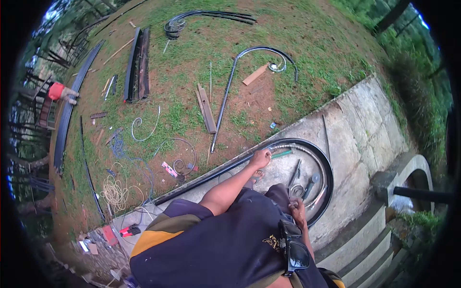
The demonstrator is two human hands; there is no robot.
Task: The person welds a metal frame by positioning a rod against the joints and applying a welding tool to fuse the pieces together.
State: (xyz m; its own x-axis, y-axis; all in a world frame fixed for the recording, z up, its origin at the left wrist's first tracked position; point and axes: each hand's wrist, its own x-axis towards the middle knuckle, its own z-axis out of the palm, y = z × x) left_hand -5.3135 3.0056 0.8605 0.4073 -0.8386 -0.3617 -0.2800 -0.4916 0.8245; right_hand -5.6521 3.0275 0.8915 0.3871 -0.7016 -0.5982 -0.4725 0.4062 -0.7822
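Observation:
A black tube point(330, 175) bends in a large curve on the concrete and runs straight to the lower left. Inside its bend follows a thinner greyish strip point(314, 156). My left hand point(261, 157) is closed at the inner side of the bend, beside a green stick-like piece point(282, 154); what its fingers hold is too small to make out. My right hand point(297, 212) is near my knee, fingers curled, with its contents hidden. Between the hands lie a dark plier-like tool point(296, 171), a round ring-shaped piece point(297, 190) and a dark tool with a round head point(314, 178).
On the grass lie a scroll-ended metal bar point(230, 89), wooden pieces point(206, 108), black channels point(137, 65), tangled rope point(114, 192) and a bundle of curled bars point(175, 29). A person in red point(56, 91) bends at far left. A concrete railing point(379, 230) borders the right.

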